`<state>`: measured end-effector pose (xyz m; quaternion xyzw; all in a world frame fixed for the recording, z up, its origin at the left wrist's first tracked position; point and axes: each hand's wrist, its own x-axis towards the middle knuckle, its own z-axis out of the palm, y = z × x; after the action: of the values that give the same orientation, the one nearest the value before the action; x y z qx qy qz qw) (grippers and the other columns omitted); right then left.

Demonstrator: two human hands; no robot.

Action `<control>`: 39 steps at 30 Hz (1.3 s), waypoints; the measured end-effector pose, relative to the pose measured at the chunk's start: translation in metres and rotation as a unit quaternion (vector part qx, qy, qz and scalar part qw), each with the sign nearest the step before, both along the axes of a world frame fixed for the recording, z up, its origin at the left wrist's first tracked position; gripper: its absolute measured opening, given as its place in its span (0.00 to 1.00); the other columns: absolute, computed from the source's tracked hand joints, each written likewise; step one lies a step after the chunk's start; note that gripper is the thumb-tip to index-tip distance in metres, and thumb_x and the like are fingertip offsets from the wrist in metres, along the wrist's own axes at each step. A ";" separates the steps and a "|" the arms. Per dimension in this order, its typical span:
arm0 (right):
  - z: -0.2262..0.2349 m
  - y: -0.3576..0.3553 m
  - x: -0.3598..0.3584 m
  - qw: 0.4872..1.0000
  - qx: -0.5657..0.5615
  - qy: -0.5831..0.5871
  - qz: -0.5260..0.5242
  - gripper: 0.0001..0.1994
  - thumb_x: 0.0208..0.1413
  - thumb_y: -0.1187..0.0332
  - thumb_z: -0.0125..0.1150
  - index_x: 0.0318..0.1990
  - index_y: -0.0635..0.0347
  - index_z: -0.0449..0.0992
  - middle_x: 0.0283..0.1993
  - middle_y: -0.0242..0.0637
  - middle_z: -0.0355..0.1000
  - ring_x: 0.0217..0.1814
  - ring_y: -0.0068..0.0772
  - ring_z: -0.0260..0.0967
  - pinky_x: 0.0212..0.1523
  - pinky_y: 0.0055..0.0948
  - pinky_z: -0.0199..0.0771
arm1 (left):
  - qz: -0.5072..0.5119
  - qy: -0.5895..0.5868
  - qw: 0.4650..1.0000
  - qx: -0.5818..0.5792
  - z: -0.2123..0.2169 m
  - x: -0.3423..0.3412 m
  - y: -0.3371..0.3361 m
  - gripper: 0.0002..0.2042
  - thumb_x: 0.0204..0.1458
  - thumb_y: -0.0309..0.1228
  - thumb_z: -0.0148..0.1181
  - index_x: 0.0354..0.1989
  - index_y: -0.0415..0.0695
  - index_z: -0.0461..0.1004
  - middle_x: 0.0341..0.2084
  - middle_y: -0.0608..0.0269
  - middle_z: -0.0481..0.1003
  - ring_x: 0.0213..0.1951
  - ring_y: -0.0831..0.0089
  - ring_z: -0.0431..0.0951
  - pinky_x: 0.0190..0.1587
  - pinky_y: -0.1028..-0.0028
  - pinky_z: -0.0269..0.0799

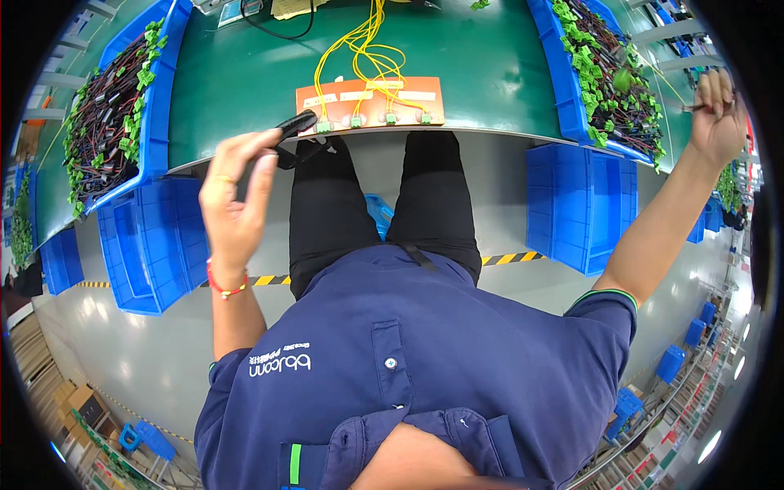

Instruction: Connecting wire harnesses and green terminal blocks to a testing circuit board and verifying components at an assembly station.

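My left hand [237, 196] is raised in front of the bench edge and grips a black elongated tool [292, 135] between thumb and fingers; a red bracelet circles that wrist. My right hand [719, 114] is stretched far to the right, pinching a thin dark wire [692, 106] above the right blue bin [563, 82], which is full of dark wire harnesses with green connectors [608, 77]. An orange fixture board [371, 100] lies at the bench edge between the hands, with yellow wires [363, 49] running into a row of green plugs.
A second blue bin [159, 106] of harnesses sits on the left of the green bench top [245, 73]. Blue crates stand under the bench at left [147, 245] and right [580, 204]. Yellow-black tape [510, 259] marks the grey floor.
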<state>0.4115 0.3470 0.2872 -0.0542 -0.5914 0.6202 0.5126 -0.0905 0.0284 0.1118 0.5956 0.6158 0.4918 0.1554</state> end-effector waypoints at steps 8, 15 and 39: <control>-0.161 -0.202 -0.228 0.880 0.151 -0.408 -0.189 0.06 0.64 0.67 0.56 0.42 0.60 0.72 0.27 0.39 0.70 0.24 0.30 0.70 0.24 0.29 0.69 | -0.165 -0.332 0.924 -0.091 -0.028 0.083 0.020 0.19 0.67 0.34 0.44 0.61 0.34 0.66 0.50 0.52 0.73 0.33 0.77 0.76 0.35 0.79 0.74; -0.247 -0.262 -0.265 0.914 -0.079 -0.397 -0.033 0.09 0.69 0.67 0.46 0.48 0.63 0.67 0.25 0.37 0.72 0.26 0.31 0.74 0.30 0.30 0.73 | -0.090 -0.505 0.843 -0.162 -0.064 0.076 0.021 0.17 0.66 0.36 0.50 0.51 0.35 0.75 0.41 0.60 0.80 0.25 0.85 0.71 0.28 0.83 0.69; -0.259 -0.257 -0.252 0.938 -0.223 -0.234 -0.121 0.10 0.66 0.71 0.53 0.47 0.69 0.77 0.39 0.33 0.76 0.45 0.23 0.73 0.49 0.23 0.70 | -0.087 -0.562 0.797 -0.204 -0.081 0.082 0.039 0.13 0.63 0.35 0.48 0.29 0.41 0.72 0.21 0.71 0.67 0.17 0.86 0.58 0.19 0.83 0.51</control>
<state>0.1592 0.0902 0.0282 -0.3819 -0.5301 0.6395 0.4053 -0.0086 0.0672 0.0304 0.2196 0.4518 0.5878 0.6341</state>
